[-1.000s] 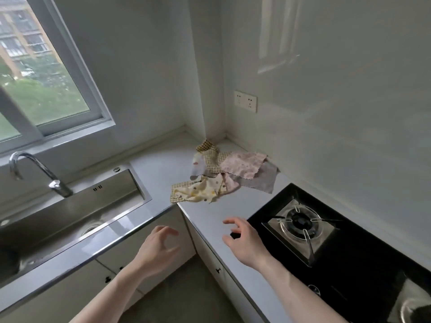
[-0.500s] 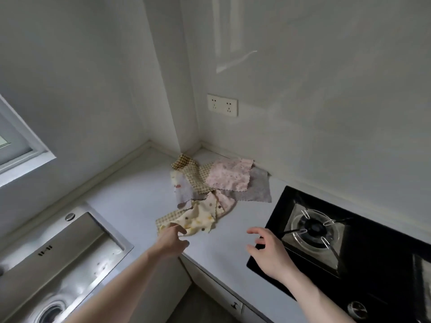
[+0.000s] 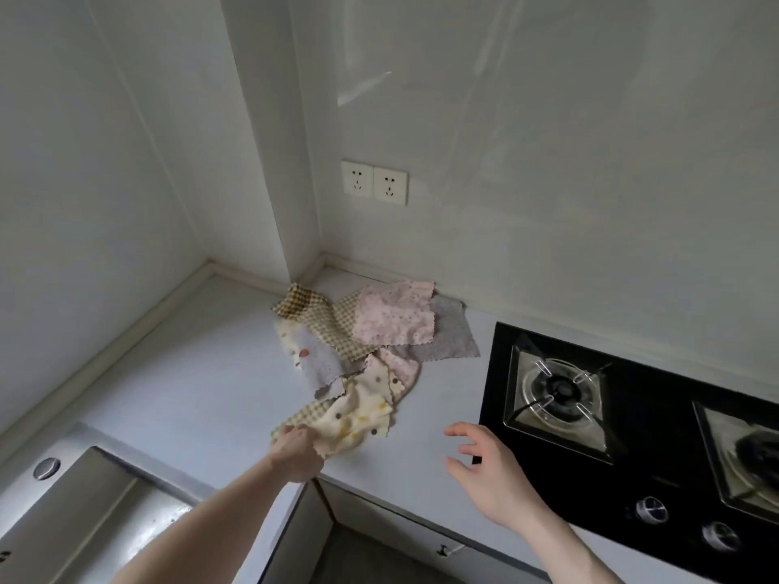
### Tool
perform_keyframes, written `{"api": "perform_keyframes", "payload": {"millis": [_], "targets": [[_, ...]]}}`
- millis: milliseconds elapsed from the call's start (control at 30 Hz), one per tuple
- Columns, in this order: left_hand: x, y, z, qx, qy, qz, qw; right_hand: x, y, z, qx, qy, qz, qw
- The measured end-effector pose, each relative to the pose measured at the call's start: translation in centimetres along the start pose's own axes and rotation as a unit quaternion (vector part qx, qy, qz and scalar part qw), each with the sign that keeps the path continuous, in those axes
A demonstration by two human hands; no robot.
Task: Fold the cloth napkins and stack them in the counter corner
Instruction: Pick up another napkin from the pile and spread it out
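Left hand (image 3: 297, 451) gripped cream dotted napkin (image 3: 358, 415) at counter (image 3: 189, 381) edge; right hand (image 3: 489, 469) hovered loose, holding nothing. Risk: overlapping checked napkin (image 3: 324, 326) dragged along, pile scattered.

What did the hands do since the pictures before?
The left hand reached forward to the counter edge and took hold of the cream dotted napkin, bunching its near corner. The right hand moved forward a little beside the stove, open and holding nothing. The other napkins, like the pink one, stayed in their heap.
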State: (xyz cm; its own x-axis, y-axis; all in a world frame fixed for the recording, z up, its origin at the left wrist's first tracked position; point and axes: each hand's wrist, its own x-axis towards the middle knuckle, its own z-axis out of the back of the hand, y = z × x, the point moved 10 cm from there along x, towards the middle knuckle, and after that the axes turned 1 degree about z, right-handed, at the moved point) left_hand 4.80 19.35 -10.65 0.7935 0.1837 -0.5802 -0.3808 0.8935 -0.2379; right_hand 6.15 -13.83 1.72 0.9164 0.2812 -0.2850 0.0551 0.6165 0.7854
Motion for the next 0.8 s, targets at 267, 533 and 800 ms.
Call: {"api": "perform_keyframes", "payload": {"millis": [267,533,800], "targets": [[-6.9,-6.8,12.7,-0.092,-0.256,-0.192,0.943,-0.5,1.8,1.2,0.021,-0.043,-0.014,0.999],[-15.4,-14.6,18.3,-0.150,-0.201,-0.352,0.902,-0.1,7.1,1.0,0.059,-0.041,0.035,0.997],[-18.1,-17.6,18.6,-0.222,-0.147,-0.389,0.882,-0.7,8.8,0.1,0.091,-0.046,0.052,0.993]]}}
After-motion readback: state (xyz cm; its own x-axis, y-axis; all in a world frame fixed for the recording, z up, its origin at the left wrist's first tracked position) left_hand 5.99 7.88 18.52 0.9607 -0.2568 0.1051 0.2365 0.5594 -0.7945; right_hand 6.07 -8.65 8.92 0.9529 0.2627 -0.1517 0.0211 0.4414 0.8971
